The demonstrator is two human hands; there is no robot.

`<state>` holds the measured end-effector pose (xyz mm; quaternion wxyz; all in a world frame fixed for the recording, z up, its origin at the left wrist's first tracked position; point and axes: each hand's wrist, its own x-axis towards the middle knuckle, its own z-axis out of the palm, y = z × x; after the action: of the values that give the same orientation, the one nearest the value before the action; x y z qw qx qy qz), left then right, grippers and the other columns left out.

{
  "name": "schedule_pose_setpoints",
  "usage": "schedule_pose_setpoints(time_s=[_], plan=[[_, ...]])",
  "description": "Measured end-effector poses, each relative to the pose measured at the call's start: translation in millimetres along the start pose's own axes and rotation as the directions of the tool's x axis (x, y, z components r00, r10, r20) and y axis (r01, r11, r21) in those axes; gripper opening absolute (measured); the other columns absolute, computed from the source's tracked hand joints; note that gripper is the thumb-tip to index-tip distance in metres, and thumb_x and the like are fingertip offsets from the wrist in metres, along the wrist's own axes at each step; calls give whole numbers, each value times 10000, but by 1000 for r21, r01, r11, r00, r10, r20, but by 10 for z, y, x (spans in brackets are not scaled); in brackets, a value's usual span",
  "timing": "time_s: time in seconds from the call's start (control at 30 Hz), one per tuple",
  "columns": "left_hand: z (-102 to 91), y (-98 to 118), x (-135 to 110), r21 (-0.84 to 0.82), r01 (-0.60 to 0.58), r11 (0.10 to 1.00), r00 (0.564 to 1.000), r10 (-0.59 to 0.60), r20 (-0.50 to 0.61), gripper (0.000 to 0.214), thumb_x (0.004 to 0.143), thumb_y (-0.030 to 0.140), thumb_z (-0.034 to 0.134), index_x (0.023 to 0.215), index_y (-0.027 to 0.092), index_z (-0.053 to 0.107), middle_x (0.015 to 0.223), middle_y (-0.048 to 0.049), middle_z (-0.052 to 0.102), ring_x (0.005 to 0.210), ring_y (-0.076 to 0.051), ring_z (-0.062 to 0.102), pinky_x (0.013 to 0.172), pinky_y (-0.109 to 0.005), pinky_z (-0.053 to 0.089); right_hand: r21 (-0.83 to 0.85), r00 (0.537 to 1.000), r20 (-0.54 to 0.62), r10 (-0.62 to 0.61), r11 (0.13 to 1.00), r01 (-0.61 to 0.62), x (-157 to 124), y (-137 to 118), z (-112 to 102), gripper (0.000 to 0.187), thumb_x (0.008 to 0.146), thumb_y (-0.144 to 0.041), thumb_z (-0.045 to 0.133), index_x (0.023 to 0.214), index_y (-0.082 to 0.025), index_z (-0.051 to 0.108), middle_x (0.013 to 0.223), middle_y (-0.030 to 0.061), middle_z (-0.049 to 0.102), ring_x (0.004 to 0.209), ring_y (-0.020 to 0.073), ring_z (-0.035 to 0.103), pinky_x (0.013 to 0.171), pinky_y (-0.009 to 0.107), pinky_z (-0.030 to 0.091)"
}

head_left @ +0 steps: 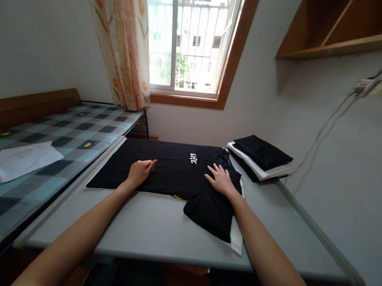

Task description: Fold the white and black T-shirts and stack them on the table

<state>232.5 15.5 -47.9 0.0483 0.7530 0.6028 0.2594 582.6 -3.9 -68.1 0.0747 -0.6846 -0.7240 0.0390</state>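
A black T-shirt [172,176] with small white lettering lies flat on the grey table, its hem to the left and its neckline to the right. One short sleeve [210,214] points toward me. A white layer [237,237] shows beneath the sleeve and collar edge; whether it is another garment I cannot tell. My left hand [139,172] rests on the shirt's lower half with the fingers curled in, and no cloth is visibly lifted by it. Flat on the chest near the collar, my right hand [220,179] has its fingers spread.
Folded black and white clothes [262,154] are stacked at the table's back right corner. A bed with a checked cover [90,129] adjoins the table [145,231] on the left, with papers [26,160] on it. Cables [326,122] hang from a wall socket at right.
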Motion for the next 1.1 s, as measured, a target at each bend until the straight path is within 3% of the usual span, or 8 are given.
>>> schedule_pose_setpoints(time_s=[0.17,0.4,0.53,0.63,0.73,0.93,1.1], plan=[[37,8,-6,-80,-13,997,1000,11,-18,276,852,503,543,866,235,603,746,-6,681,658,-172,627,586,-245,368,3,1000,6,-2,1000,2,12,14,15,599,948,-529,362,1467,-232,406,1562,112,286,1442,309,209,1140,525,177],[30,1,-8,-76,-16,997,1000,18,21,394,961,438,314,830,238,628,662,-17,663,635,-188,630,603,-263,365,13,1000,15,-1,1000,1,5,4,-2,602,951,-522,369,1470,-219,401,1564,118,281,1443,314,203,1137,523,185],[19,26,-19,-27,5,1000,1000,-5,4,439,945,488,355,699,221,600,634,-31,637,632,-190,621,613,-272,383,15,1000,20,-1,1000,1,1,1,-9,601,949,-529,370,1470,-230,401,1564,110,285,1444,314,201,1138,524,180],[54,19,-12,-148,-64,987,997,56,-56,231,885,370,500,1034,226,603,848,-22,681,756,-168,650,687,-260,450,13,1000,19,-5,1000,5,2,2,-8,602,949,-524,372,1469,-224,403,1565,112,281,1444,318,200,1140,525,178],[109,-10,-3,-170,-169,971,984,155,-92,383,858,283,523,1235,216,514,1133,-64,643,1020,-185,626,880,-306,467,9,1000,15,-3,1000,3,5,2,-5,600,949,-518,375,1469,-219,404,1565,115,279,1444,317,200,1140,523,179],[229,-83,-31,113,-168,979,978,150,146,397,924,422,460,1254,229,566,1357,-102,527,1298,-268,450,1084,-469,326,-5,1000,11,-9,1000,9,9,7,2,595,953,-516,373,1467,-219,406,1562,118,286,1437,323,218,1131,531,197],[241,-80,-48,194,-185,963,969,146,199,458,952,436,399,1332,214,527,1412,-124,485,1345,-284,398,1104,-485,301,-8,1000,11,-9,1000,9,8,7,2,598,954,-523,369,1468,-219,404,1558,121,294,1437,317,219,1131,527,199]])
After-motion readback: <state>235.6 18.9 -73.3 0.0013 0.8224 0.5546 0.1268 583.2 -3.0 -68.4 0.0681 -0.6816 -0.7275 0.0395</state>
